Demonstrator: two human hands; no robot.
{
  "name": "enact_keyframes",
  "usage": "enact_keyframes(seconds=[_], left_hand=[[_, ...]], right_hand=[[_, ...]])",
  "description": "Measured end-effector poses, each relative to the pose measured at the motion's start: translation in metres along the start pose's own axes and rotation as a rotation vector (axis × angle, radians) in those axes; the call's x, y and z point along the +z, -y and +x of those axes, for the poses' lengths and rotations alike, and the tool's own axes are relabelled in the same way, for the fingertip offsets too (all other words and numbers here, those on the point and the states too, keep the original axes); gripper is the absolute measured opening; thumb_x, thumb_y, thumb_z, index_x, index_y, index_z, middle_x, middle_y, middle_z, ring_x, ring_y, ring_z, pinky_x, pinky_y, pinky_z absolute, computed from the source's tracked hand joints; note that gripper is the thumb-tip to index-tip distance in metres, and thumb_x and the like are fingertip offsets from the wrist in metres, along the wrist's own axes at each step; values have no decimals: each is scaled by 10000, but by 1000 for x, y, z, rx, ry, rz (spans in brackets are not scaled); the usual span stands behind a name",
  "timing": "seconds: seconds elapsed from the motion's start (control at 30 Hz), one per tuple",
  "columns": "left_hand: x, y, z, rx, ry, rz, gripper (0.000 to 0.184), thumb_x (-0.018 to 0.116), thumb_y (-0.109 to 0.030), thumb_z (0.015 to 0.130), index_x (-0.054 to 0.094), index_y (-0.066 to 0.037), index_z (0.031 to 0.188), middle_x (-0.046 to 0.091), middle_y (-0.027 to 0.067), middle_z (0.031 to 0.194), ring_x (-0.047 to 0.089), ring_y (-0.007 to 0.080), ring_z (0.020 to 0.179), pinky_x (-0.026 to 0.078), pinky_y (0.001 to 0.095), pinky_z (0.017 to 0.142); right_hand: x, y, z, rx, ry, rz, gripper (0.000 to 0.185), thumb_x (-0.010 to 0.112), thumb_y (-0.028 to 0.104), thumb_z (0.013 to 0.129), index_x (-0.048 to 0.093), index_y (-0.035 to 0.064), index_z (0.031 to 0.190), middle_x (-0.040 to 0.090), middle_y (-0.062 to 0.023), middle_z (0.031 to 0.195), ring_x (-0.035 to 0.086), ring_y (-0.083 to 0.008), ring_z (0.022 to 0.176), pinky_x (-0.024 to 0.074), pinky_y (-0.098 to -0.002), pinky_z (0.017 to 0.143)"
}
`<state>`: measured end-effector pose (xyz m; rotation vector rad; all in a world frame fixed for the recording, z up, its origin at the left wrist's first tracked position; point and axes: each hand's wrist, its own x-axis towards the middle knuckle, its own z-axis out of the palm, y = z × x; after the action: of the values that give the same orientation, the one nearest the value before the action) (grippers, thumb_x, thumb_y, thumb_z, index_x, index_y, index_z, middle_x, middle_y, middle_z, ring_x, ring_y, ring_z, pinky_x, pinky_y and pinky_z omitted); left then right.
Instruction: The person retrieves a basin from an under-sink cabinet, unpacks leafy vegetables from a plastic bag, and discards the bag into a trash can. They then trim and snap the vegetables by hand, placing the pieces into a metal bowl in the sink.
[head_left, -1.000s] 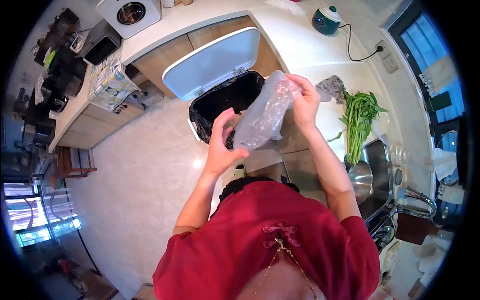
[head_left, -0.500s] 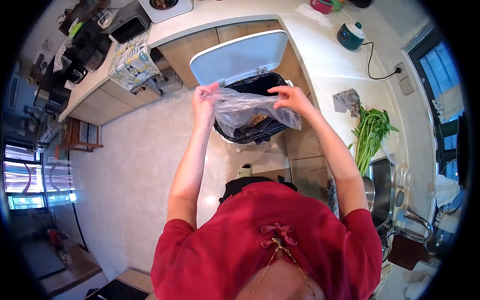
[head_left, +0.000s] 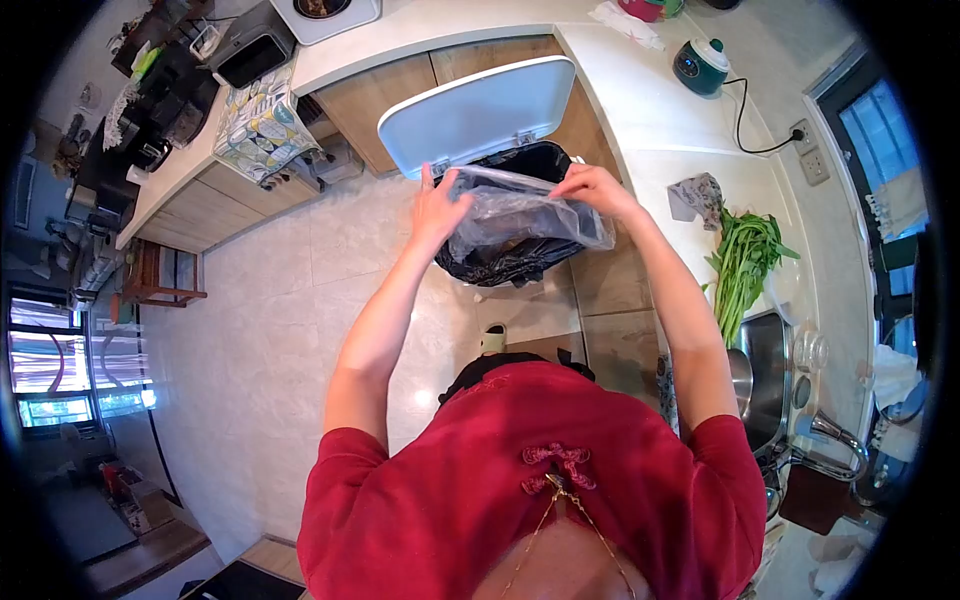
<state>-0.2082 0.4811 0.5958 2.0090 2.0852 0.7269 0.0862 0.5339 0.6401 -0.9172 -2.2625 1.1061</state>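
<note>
A clear plastic bag (head_left: 510, 222) is stretched between my two hands above the open trash bin. My left hand (head_left: 436, 212) grips its left top corner, with the thumb standing apart from the fingers. At the bag's right upper edge, my right hand (head_left: 597, 190) pinches the plastic. Beneath the bag, a black bin liner (head_left: 505, 268) lines the bin and hangs over its rim. The bin's white lid (head_left: 480, 112) stands raised behind it. What lies inside the bin is mostly hidden by the bag.
Cabinets and a counter (head_left: 625, 110) stand behind and right of the bin. On the counter are leafy greens (head_left: 745, 265), a crumpled cloth-like item (head_left: 698, 198) and a green corded pot (head_left: 700, 68). A sink (head_left: 765, 390) lies nearer on the right. A slipper (head_left: 493, 338) shows on the floor.
My left hand has shifted right and slightly down, and its thumb has spread out. My right hand has moved slightly right. The bag's top edge is now straighter and covers more of the bin's contents.
</note>
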Motion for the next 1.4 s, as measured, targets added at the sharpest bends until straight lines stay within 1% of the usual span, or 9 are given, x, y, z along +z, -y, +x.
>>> enact_keyframes(seconds=[0.1,0.23,0.33,0.6,0.73,1.03,1.07,1.2,1.4], left_hand=[[14,-10,-1,-84,-110,-107,541,653,-352,714,506,-236,1222,198,309,1377,489,429,1056,417,478,839],[18,-12,-7,-221,-81,-174,652,638,-132,703,399,-287,1289,123,264,1417,468,426,1085,411,493,840],[21,-3,-10,-137,274,30,879,555,37,682,205,-407,1354,50,148,1467,286,385,1263,316,565,924],[-8,-9,14,-93,524,1,1238,798,-91,498,-15,-383,1385,-48,120,1475,175,386,1317,246,603,970],[40,13,14,-185,738,299,1311,859,-198,453,-50,-391,1378,-85,104,1474,146,387,1323,237,617,971],[64,17,18,-147,475,-191,1171,825,-215,525,54,-265,1404,24,184,1460,209,330,1319,256,523,1012],[75,23,12,-90,368,-331,961,794,-212,576,259,-248,1374,139,241,1427,239,320,1311,280,388,1027],[81,17,0,-69,237,-504,450,698,-167,689,603,-218,1126,330,268,1341,309,306,1283,315,324,998],[75,1,-23,-278,-143,-517,418,664,-95,714,551,-103,1117,495,182,1171,532,282,1027,412,332,891]], right_hand=[[12,-1,7,-19,58,-327,304,587,-40,717,683,144,937,500,-87,783,529,-226,773,448,-324,692],[22,3,3,187,-11,-635,481,561,-8,727,571,240,1139,460,-146,982,547,-312,892,446,-400,756],[24,-11,3,489,-29,-959,842,533,-9,743,145,410,1363,435,-150,1057,565,-347,878,461,-438,729],[4,-22,36,601,-18,-917,889,561,22,750,69,438,1364,426,-151,1127,573,-329,901,461,-438,714],[25,-58,40,703,311,-960,918,635,128,740,41,427,1372,287,-155,1362,524,-326,1075,453,-442,791],[23,-64,38,648,195,-939,784,544,57,774,164,392,1373,359,-172,1280,553,-314,1004,454,-424,805],[29,-71,33,597,137,-893,759,539,48,764,215,386,1362,395,-169,1194,557,-322,977,458,-427,797],[45,-77,19,566,48,-743,643,577,50,732,412,335,1284,373,-168,1220,549,-357,957,459,-450,800],[45,-110,1,358,-317,-486,435,643,29,685,602,193,1087,440,-201,1209,567,-370,899,465,-418,814]])
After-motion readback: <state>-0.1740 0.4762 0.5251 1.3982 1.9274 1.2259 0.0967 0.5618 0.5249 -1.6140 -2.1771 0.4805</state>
